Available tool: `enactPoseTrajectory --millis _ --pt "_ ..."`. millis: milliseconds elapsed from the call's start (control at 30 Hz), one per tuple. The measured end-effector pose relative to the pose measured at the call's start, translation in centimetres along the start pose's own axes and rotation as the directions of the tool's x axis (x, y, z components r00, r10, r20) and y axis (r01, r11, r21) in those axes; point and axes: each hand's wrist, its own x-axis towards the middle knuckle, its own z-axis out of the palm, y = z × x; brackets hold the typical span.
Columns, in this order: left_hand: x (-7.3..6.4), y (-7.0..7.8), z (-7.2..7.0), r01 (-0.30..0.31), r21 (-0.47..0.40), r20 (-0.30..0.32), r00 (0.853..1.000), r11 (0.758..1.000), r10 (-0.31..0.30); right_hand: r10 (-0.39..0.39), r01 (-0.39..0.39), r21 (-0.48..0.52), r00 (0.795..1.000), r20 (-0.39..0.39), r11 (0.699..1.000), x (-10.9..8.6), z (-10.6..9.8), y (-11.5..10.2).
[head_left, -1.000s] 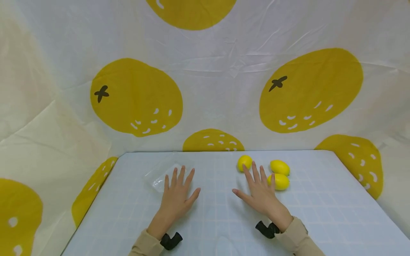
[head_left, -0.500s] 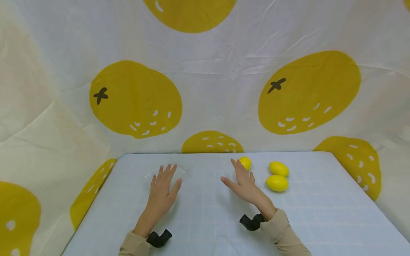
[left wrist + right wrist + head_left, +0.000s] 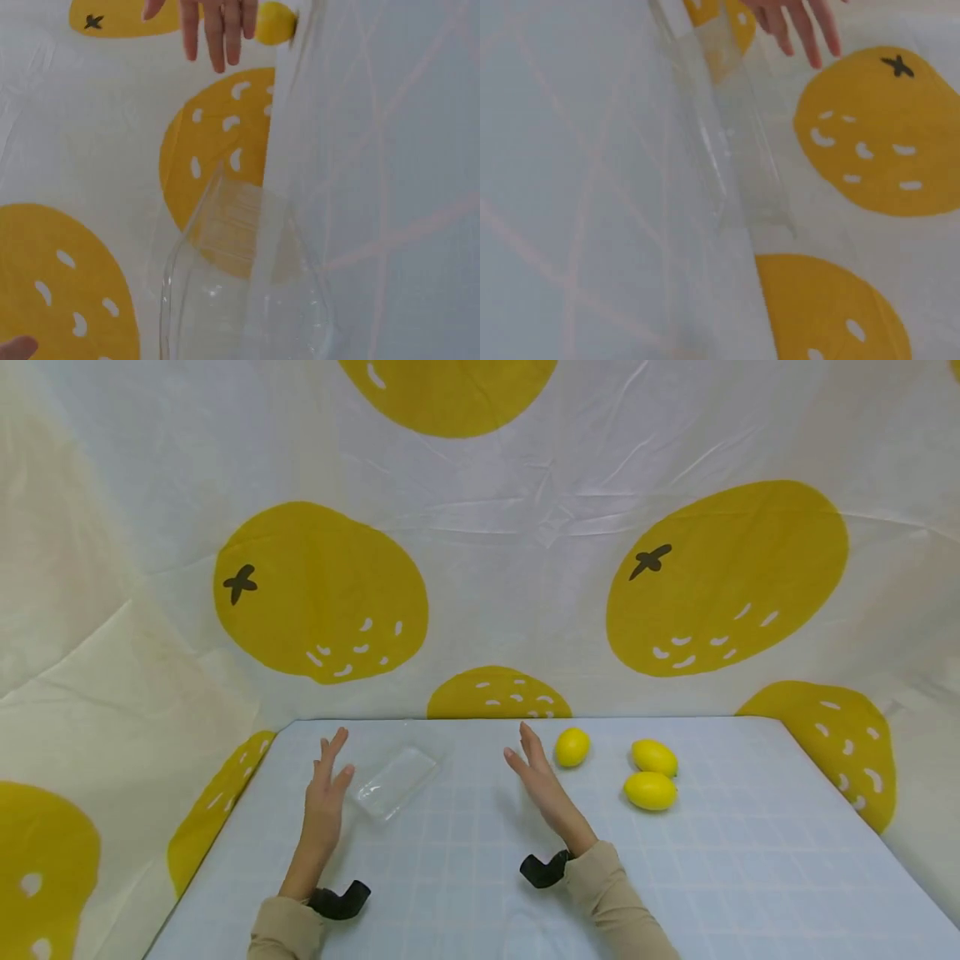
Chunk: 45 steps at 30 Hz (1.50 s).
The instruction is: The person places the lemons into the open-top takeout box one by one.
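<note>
My left hand (image 3: 322, 806) is held above the table, fingers straight, with nothing in it. Just to its right lies a clear plastic container (image 3: 397, 783), see-through and set at a slant. My right hand (image 3: 543, 789) also hovers with straight fingers, holding nothing, its palm turned toward the left. Beyond its fingertips, to the right, sits a yellow lemon (image 3: 572, 747). Farther right are two more lemons, a rear one (image 3: 654, 757) and a front one (image 3: 650, 791), close together. The left wrist view shows the container (image 3: 247, 300) large, with the right hand (image 3: 217, 30) above.
A pale blue table (image 3: 465, 877) with a faint grid spreads beneath both hands. Behind and beside it hangs a white cloth (image 3: 517, 585) printed with big yellow fruit. A faint clear outline shows at the table's near edge. Black wrist mounts sit at both wrists.
Both hands have moved left and turned from palm-down to more edge-on. The container and all the lemons are now uncovered; they stay in place.
</note>
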Motion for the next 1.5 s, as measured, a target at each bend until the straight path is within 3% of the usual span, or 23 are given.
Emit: enactPoseTrajectory --millis 33,100,200,300,367,433,533,633,800,900,967,1233,1333,1500 --pt "0.0 -0.4 -0.3 0.039 -0.075 -0.031 0.999 0.996 -0.041 -0.002 0.002 0.044 1.000 0.006 0.999 0.2 0.4 0.3" --pt "0.1 -1.6 -0.8 0.105 -0.252 -0.072 0.989 0.962 -0.127 -0.018 0.016 0.120 1.000 0.008 0.993 0.8 1.2 1.4" --pt "-0.2 -2.8 -1.0 0.163 -0.473 -0.073 0.972 0.866 -0.223 -0.006 0.002 0.221 1.000 0.018 0.975 1.5 2.5 2.2" --pt "-0.7 -3.7 -1.2 0.249 -0.615 0.025 0.955 0.749 -0.297 -0.012 -0.001 0.340 0.999 0.038 0.940 2.2 3.9 2.9" --pt "-1.1 -4.3 -1.4 0.310 -0.648 0.096 0.939 0.696 -0.330 -0.030 -0.003 0.444 0.997 0.067 0.896 2.7 4.8 3.2" --pt "-1.3 -4.7 -1.5 0.361 -0.651 0.160 0.925 0.668 -0.344 -0.052 -0.011 0.545 0.994 0.100 0.839 3.1 5.6 3.7" --pt "-1.7 -5.1 -1.5 0.393 -0.626 0.207 0.916 0.673 -0.343 -0.058 -0.051 0.625 0.987 0.153 0.779 3.3 6.3 4.4" --pt "-1.9 -5.3 -1.4 0.394 -0.606 0.219 0.918 0.691 -0.332 -0.065 -0.074 0.634 0.979 0.192 0.769 3.2 6.6 5.1" --pt "-2.1 -5.3 -0.6 0.365 -0.567 0.217 0.931 0.739 -0.294 -0.124 -0.042 0.616 0.967 0.224 0.786 2.9 6.6 5.6" --pt "-2.1 -5.4 -0.2 0.353 -0.530 0.213 0.936 0.771 -0.282 -0.145 -0.024 0.574 0.958 0.247 0.819 2.9 6.5 5.7" --pt "-2.0 -5.5 0.0 0.362 -0.509 0.209 0.932 0.781 -0.297 -0.151 -0.019 0.545 0.952 0.265 0.838 2.9 6.5 5.7" --pt "-1.8 -5.7 0.0 0.457 -0.453 0.200 0.889 0.765 -0.413 -0.163 -0.002 0.519 0.948 0.272 0.855 2.8 6.9 5.3" --pt "-1.8 -5.5 0.0 0.471 -0.446 0.206 0.882 0.761 -0.424 -0.158 0.000 0.505 0.950 0.270 0.863 2.9 7.1 5.2" --pt "-1.8 -5.2 0.0 0.470 -0.430 0.223 0.883 0.771 -0.413 -0.150 0.002 0.483 0.952 0.267 0.876 3.0 7.3 5.2"
